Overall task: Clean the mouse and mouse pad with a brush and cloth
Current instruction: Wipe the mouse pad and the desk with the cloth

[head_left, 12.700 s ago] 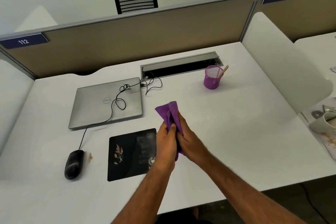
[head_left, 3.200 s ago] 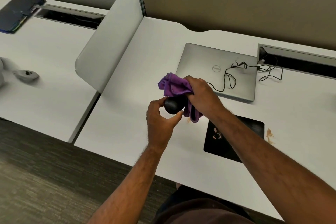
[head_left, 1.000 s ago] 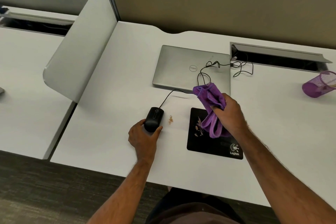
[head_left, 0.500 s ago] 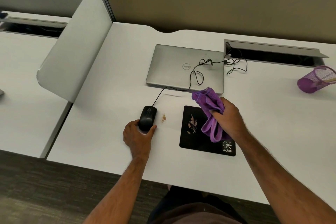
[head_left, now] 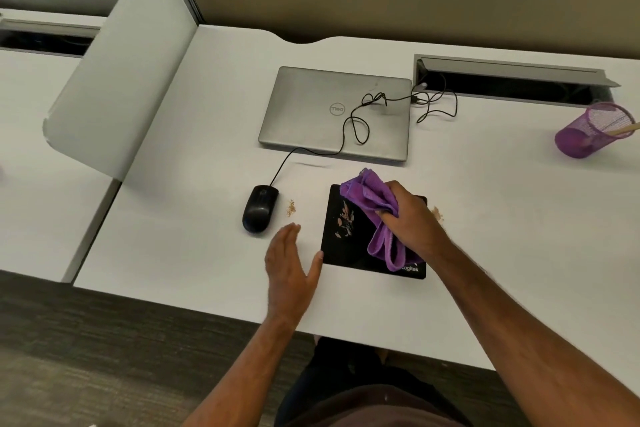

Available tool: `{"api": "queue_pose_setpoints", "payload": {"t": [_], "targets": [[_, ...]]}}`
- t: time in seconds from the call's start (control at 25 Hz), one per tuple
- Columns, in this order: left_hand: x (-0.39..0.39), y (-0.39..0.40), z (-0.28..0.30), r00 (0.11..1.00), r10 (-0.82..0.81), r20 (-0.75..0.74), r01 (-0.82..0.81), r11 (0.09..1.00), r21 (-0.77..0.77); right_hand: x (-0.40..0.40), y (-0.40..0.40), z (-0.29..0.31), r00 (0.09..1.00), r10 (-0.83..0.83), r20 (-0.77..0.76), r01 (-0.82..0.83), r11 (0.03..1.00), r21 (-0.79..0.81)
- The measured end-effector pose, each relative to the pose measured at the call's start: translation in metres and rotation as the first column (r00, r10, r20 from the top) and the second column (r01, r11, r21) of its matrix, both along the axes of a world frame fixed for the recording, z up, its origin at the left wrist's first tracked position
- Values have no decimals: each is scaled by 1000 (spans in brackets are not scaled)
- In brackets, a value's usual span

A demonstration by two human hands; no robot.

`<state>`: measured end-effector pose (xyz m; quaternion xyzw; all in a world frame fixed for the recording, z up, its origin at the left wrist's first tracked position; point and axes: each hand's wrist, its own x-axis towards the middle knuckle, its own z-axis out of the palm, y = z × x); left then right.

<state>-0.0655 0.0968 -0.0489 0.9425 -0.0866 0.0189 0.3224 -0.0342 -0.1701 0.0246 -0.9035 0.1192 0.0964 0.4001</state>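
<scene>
While the mouse sits left of centre on the desk, untouched, the right hand grips the cloth over the crumb-littered pad; the left hand lies flat, fingers relaxed. Pad wiping and brushing seem undone.

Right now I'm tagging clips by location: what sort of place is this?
Likely an office cubicle workstation: a white desk between partition panels, with a closed laptop and a cable tray.

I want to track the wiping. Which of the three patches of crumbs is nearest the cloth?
The pinkish debris on the mouse pad, just left of the cloth; the others lie on the bare desk.
</scene>
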Motion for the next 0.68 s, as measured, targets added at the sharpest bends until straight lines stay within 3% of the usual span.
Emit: {"api": "queue_pose_setpoints", "payload": {"t": [0.16, 0.28, 0.4, 0.52, 0.68], "targets": [[-13, -15, -13, 983, -177, -52, 183, 971, 156, 2, 7, -1, 993, 105, 48, -105, 995, -4], [-17, -21, -21, 979, -158, -125, 180, 966, 184, 5, 16, -2, 982, 178, 54, -176, 984, -39], [-18, -26, -25, 980, -137, -141, 171, 950, 260, 3, 30, -15, 940, 342, 23, -329, 918, -220], [-18, -28, -28, 981, -131, -140, 168, 938, 304, -4, 41, -33, 862, 502, -74, -488, 780, -391], [-20, -28, -32, 983, -131, -131, 166, 936, 311, -19, 43, -50, 858, 511, -52, -474, 750, -461]]}}
